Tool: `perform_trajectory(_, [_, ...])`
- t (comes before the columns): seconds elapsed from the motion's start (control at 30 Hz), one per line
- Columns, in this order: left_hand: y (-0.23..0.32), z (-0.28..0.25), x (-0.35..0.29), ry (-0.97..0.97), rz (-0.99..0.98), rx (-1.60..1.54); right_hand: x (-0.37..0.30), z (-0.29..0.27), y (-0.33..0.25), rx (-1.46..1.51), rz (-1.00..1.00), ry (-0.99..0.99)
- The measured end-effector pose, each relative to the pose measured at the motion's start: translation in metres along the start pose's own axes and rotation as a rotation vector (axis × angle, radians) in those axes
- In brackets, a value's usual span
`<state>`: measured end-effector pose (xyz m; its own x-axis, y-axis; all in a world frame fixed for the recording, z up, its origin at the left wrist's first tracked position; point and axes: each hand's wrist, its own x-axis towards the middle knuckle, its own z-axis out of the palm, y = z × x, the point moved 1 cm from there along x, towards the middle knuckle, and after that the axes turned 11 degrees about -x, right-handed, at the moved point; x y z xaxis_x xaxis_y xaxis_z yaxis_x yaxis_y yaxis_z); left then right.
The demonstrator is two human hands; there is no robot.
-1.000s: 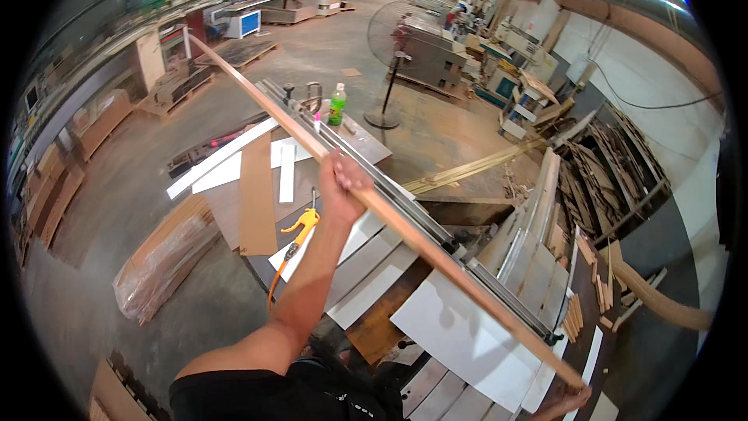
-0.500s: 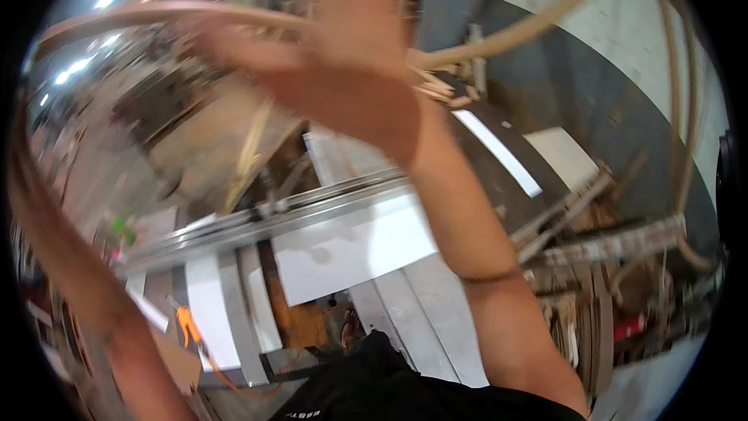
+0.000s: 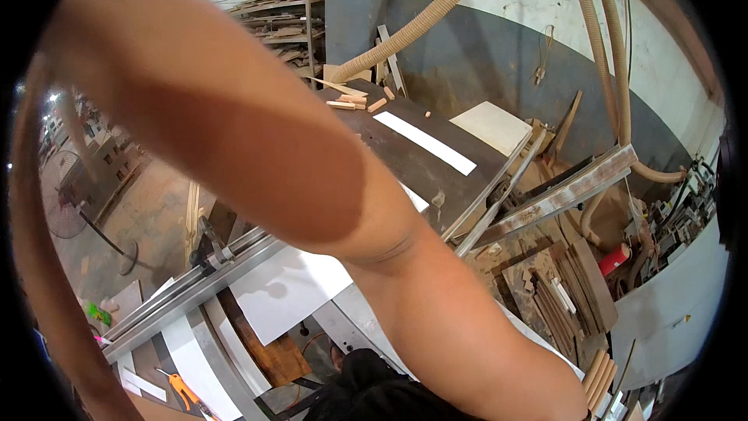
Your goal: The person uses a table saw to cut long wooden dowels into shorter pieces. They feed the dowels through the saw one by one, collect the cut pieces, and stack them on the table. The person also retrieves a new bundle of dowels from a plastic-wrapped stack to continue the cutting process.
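My right arm stretches from the lower right across the middle to the upper left; its hand is beyond the picture's edge. At the far left rim my left arm reaches upward, its hand also outside the visible part. Below the right arm, a white panel lies on the saw-like worktable against a long metal rail. An orange air blow gun rests at the lower left beside white strips. What either hand holds or touches cannot be seen.
Behind the arm, a dark tabletop carries a white strip and small wood pieces. Ribbed hoses hang above. On the right stand a rusty metal beam, stacked boards and a red cylinder.
My right hand, raised and blurred at top middle before, has gone up and left out of sight. The view has shifted, showing more of the right side.
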<state>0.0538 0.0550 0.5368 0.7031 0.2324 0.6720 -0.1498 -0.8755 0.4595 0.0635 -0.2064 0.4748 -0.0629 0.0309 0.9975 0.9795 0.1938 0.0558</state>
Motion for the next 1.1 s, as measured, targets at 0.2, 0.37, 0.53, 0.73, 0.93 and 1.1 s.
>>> perform_trajectory(0.2, [-0.011, -0.009, -0.066, 0.172, 0.195, 0.209, 0.029, 0.036, 0.061, 0.423, 0.33, 0.644])
perform_trajectory(0.37, [-0.158, -0.119, -0.18, 0.239, 0.278, 0.692, -0.073, -0.001, 0.12, 0.54, 0.848, 0.89])
perform_trajectory(0.53, [-0.246, -0.145, -0.317, -0.03, -0.139, 0.697, -0.245, -0.047, 0.176, 0.381, 1.378, 0.871])
perform_trajectory(0.73, [-0.265, -0.089, -0.453, -0.183, -0.448, 0.654, -0.404, -0.045, 0.192, 0.1, 1.835, 0.627])
perform_trajectory(0.93, [-0.211, 0.026, -0.462, -0.69, -0.649, 0.555, -0.524, -0.113, 0.21, -0.09, 2.062, 0.261])
perform_trajectory(1.1, [-0.182, 0.169, -0.425, -0.914, -0.683, 0.265, -0.496, -0.056, 0.124, -0.071, 2.09, 0.012])
